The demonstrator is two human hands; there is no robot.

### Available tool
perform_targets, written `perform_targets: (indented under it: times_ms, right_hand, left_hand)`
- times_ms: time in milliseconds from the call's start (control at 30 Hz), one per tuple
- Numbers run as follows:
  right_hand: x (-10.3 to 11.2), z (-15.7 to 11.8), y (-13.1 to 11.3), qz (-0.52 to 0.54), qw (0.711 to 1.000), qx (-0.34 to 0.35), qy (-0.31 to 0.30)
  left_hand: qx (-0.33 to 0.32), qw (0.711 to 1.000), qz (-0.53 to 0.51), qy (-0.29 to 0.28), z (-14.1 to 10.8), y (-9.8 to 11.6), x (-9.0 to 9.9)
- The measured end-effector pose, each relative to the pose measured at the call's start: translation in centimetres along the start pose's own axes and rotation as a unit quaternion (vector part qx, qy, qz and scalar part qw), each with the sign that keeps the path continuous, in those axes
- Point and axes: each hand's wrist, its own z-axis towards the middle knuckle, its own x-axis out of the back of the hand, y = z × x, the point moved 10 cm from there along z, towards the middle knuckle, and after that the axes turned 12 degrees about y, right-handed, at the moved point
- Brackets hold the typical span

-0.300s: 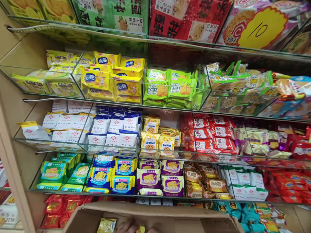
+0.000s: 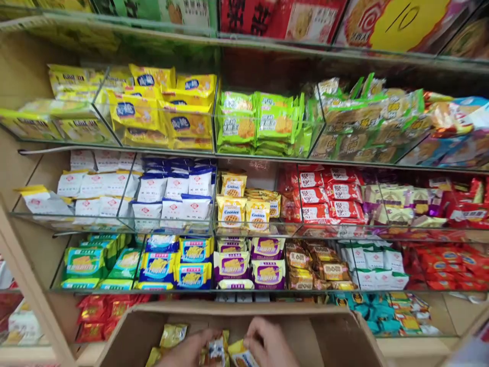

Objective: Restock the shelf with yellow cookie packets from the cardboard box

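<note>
Right fingers [image 2: 255,330] pinch a yellow packet [image 2: 240,352] by its edge; left fingers [image 2: 203,338] curl beside another packet [image 2: 216,349], grip unclear.

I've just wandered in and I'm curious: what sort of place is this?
Probably a snack shop or a store's snack section: glass-fronted shelves hold small wrapped packets grouped by kind, and a yellow tag reads 10, likely a price.

Bright light on the green packets [image 2: 237,127], dark shadow in the recess [image 2: 267,71] above (soft blur toward edges).
</note>
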Motion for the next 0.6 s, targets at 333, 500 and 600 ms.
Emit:
perform_targets:
  times_ms: [333,500,600]
  right_hand:
    - [6.8,-2.1,-2.9,0.352,0.923,-0.136,0.082]
    - [7.3,-2.2,-4.7,0.379,0.921,-0.088,0.008]
    - [7.9,-2.2,-5.1,0.332,0.942,-0.054,0.019]
  left_hand:
    - [0.079,0.919,-0.379,-0.070,-1.5,12.7,-0.5]
    - [0.089,0.903,-0.419,0.037,-0.7,13.2,0.9]
    - [0.082,0.900,-0.424,0.065,-0.4,13.2,0.9]
